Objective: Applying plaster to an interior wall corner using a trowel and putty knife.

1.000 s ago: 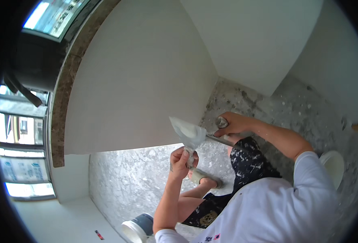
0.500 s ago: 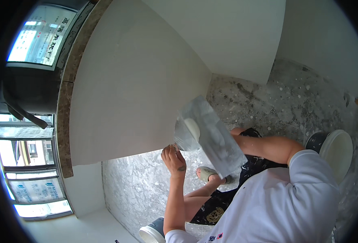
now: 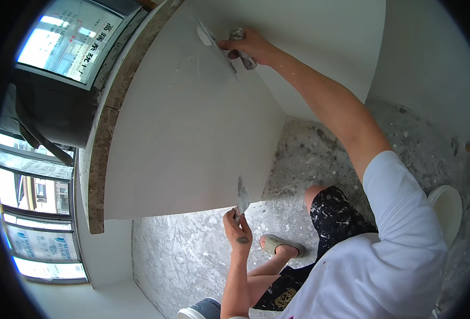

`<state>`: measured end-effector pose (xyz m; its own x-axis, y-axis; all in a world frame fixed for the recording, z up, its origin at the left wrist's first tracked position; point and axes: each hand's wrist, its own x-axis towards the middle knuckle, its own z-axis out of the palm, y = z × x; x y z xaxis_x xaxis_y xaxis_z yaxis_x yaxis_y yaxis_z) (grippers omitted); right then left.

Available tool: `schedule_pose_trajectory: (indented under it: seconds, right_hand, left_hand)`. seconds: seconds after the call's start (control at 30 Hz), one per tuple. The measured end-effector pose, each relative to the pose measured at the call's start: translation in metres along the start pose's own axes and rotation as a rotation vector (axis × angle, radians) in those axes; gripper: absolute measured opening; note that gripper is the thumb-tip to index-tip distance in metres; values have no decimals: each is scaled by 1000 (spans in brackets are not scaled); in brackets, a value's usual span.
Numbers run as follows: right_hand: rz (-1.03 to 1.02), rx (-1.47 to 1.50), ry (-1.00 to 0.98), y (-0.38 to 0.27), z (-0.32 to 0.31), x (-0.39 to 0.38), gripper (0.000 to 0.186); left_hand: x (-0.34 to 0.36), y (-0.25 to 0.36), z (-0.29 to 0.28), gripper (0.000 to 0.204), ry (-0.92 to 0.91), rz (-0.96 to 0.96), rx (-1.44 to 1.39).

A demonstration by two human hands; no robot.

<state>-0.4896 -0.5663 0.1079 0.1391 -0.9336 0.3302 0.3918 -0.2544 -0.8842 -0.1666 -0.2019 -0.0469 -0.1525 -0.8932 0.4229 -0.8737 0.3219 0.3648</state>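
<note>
My right hand point(image 3: 252, 47) reaches up and is closed round the handle of a plastering trowel point(image 3: 225, 57). The trowel's long thin blade is tilted edge-on close to the pale wall point(image 3: 176, 138), and a lump of white putty point(image 3: 204, 36) shows at its upper end. Faint wet streaks mark the wall near it. Lower down, my left hand point(image 3: 237, 228) grips a putty knife point(image 3: 243, 195) by its handle, with the metal blade pointing up. That blade is in front of the wall's lower edge; whether it touches the wall, I cannot tell.
A brown stone sill point(image 3: 103, 154) borders the wall on the left, beside windows point(image 3: 35, 196). A bucket point(image 3: 205, 307) stands at the bottom, and another pale bucket point(image 3: 447, 212) is at the right, partly behind my sleeve. White spatters cover the grey floor point(image 3: 176, 244).
My right hand has swung up and away with the trowel, from beside the left hand to the upper wall. The left hand stays low, and its putty knife now points upward.
</note>
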Motion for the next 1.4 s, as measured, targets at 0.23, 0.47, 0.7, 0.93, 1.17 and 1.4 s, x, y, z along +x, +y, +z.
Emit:
schedule_pose_trajectory:
  seconds: [0.23,0.47,0.7,0.93,1.17,1.4]
  right_hand:
    - [-107,-235,207,11,18,11,31]
    - [-347,-677,341,35,138,-62,47]
    - [-276,-710,141,45,246,-150,41]
    - [-646,-782,108,81,326,-217,21]
    - [-744,-761,-204,106,312,-256,13]
    - [-952,-939,-100,41,297,-176,8]
  left_hand:
    - [-23,14,-32,27,74,-352,-267]
    - [-43,15,-79,26,262,-432,-611]
    - [-78,60,-113,25,309,-572,-781]
    - [-143,96,-100,19,523,-666,-903]
    - [-174,112,-101,16,648,-673,-975]
    - [-164,116,-91,17,671,-753,-1258]
